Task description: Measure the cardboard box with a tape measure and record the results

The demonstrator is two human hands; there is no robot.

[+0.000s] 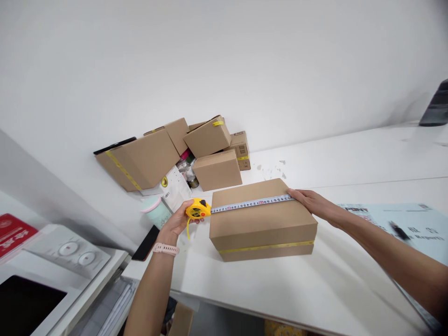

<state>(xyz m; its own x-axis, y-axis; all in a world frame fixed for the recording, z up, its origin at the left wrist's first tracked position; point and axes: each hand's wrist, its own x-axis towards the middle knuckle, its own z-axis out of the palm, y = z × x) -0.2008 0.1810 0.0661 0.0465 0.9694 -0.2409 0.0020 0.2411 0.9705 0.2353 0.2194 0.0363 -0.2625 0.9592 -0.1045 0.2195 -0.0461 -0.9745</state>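
Note:
A closed cardboard box (259, 228) with a yellow strip along its side rests on the white table. My left hand (180, 219) is wrapped around a yellow tape measure (199, 209) at the box's left edge; a yellow wrist strap dangles from it. The metal blade (252, 204) stretches across the box top to the right edge. There my right hand (306, 199) presses the blade's end against the box edge; its fingertips are partly hidden behind the box. A pink band circles my left wrist.
Several cardboard boxes (217, 170) are piled against the wall. A mint cup (156, 212) and a black phone-like slab (145, 242) lie left of my left hand. A microwave (66, 261) stands at lower left. A printed light-blue sheet (416, 217) with a dark pen-like object lies right.

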